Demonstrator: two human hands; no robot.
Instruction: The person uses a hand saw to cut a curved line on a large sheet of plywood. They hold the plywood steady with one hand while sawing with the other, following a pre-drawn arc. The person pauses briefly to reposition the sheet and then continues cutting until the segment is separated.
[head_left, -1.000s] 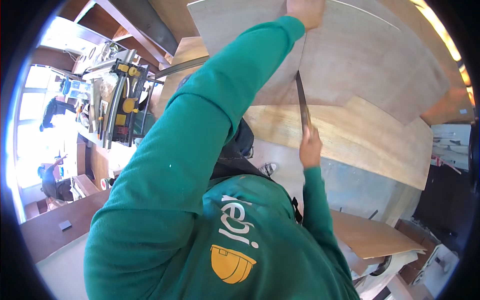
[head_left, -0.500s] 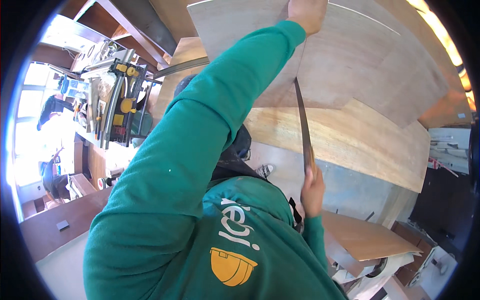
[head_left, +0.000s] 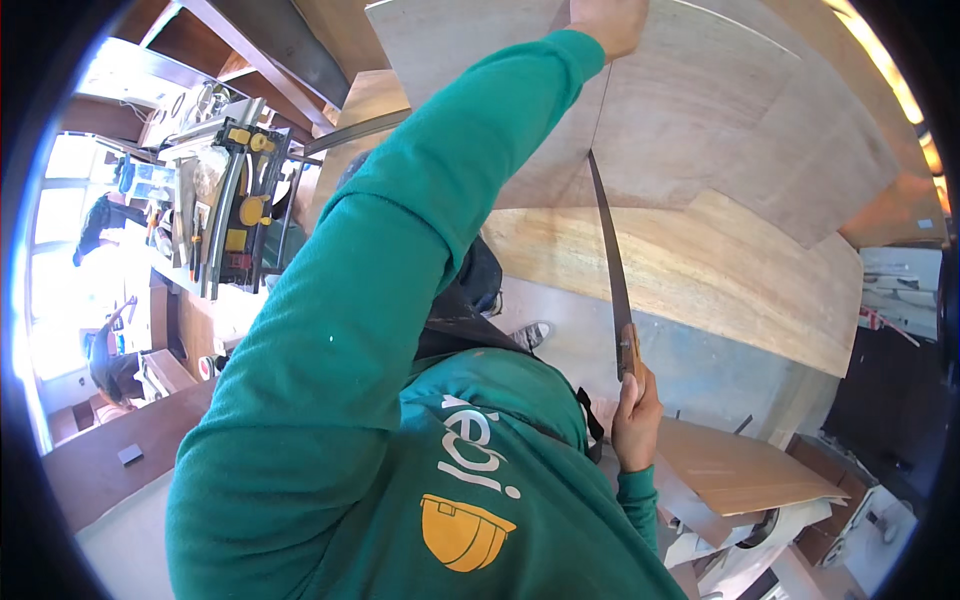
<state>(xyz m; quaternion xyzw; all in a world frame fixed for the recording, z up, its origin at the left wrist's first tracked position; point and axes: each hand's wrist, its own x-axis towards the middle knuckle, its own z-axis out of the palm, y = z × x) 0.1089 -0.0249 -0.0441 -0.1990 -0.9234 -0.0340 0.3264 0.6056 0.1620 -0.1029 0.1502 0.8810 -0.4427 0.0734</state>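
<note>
In my right hand (head_left: 636, 418) is the wooden handle of a handsaw (head_left: 612, 250), the fingers closed round it. The saw's long dark blade runs away from me, its far end at the near edge of a greyish plywood sheet (head_left: 700, 120). A thin straight line, a cut or a seam, continues from the blade tip across the sheet toward my left hand (head_left: 612, 28). My left arm stretches across the view, and that hand is at the sheet's far side; its fingers are hidden at the top edge of the picture.
Paler plywood (head_left: 660, 260) lies under the sheet. At left stands a bench with clamps and tools (head_left: 245, 200); farther left a person (head_left: 115, 365) bends down. Brown boards (head_left: 750, 465) lie at lower right. My shoe (head_left: 532, 335) shows on the floor.
My right hand has drawn back toward me with the saw, and more of the wooden handle shows. My left hand has shifted slightly up and left in view.
</note>
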